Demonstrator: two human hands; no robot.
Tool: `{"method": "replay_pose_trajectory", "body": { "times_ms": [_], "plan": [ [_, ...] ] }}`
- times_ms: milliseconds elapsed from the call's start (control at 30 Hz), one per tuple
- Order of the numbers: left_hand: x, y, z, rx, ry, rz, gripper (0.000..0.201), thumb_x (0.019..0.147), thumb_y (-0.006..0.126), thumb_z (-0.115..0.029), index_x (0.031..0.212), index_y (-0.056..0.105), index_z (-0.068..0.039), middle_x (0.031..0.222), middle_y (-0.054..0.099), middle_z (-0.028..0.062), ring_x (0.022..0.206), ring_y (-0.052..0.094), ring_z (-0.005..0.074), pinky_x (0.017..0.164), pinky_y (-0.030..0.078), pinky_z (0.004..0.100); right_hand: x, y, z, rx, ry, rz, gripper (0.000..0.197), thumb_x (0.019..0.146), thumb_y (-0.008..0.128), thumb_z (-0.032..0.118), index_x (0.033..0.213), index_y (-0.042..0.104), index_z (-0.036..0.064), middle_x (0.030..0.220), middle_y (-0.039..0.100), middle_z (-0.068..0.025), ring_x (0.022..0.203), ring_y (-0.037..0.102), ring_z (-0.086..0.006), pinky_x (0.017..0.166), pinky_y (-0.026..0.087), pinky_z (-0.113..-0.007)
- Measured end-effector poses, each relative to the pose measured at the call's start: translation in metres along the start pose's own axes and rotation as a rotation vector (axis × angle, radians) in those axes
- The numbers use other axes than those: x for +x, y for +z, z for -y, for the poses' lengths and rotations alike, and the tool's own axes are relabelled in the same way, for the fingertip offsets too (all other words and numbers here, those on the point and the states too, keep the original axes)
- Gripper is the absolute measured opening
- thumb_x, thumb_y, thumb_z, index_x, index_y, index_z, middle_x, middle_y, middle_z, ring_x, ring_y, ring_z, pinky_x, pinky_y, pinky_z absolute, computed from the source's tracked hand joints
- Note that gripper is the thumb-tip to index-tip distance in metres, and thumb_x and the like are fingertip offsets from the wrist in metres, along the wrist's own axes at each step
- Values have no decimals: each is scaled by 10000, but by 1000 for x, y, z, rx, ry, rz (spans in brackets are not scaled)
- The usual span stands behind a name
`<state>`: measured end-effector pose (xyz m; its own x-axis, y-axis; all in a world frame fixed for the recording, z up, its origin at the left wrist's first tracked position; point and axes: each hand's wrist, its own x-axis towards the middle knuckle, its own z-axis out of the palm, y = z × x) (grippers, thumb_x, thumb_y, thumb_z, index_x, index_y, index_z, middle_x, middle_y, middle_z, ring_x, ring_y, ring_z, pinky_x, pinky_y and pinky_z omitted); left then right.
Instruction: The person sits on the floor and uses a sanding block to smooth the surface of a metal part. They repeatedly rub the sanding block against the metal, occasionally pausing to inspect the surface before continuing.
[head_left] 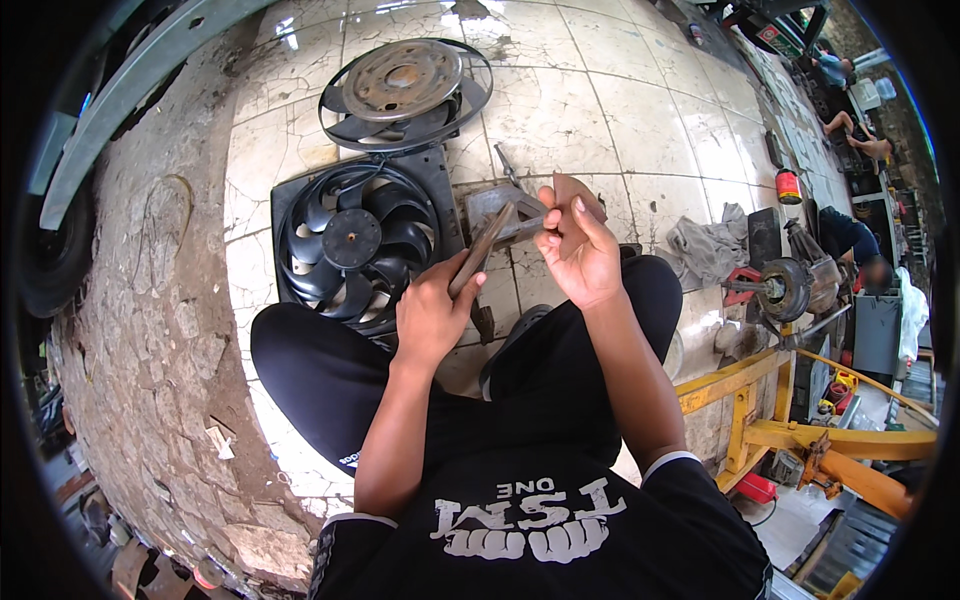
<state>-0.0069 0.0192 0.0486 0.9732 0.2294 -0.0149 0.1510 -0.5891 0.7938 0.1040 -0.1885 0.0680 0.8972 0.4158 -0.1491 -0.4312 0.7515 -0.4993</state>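
Note:
My left hand (432,312) is closed round a long, narrow brownish piece (484,246) that slants up and to the right; its exact kind is unclear. My right hand (585,262) is raised beside it, with its fingers bent round a reddish-brown sheet (578,190) that looks like sandpaper. The fingertips come close to the far end of the narrow piece; I cannot tell whether they touch it. Beyond my hands, a grey metal block (487,205) lies on the tiles, partly hidden. A black radiator fan (352,240) in a square frame lies to the left.
Past the fan lies a second fan ring with a rusty round plate (402,78) on top. A grey rag (708,245), a wheel hub assembly (783,288) and a yellow metal frame (770,430) are at my right. Other people (850,235) sit farther right. Rough concrete (150,370) borders the tiles.

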Motion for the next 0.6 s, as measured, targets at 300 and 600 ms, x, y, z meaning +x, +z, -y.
{"method": "replay_pose_trajectory", "body": {
  "times_ms": [300, 600],
  "plan": [
    [0, 0, -2, 1, -31, 28, 417, 983, 773, -359, 1303, 763, -91, 1130, 791, 151, 1009, 763, 386, 858, 600, 483, 3, -9, 0, -146, 34, -65, 219, 1015, 723, 162, 1184, 692, 26, 1193, 741, -108, 733, 527, -88, 605, 425, -247],
    [-1, 1, 1, -18, 2, -10, 440, 987, 784, -385, 1285, 768, -62, 1039, 789, 233, 974, 775, 413, 827, 600, 468, 2, 1, -8, -545, -2, -202, 154, 983, 795, 177, 1046, 737, 50, 995, 723, -12, 761, 591, -62, 615, 426, -224]
  ]
}}
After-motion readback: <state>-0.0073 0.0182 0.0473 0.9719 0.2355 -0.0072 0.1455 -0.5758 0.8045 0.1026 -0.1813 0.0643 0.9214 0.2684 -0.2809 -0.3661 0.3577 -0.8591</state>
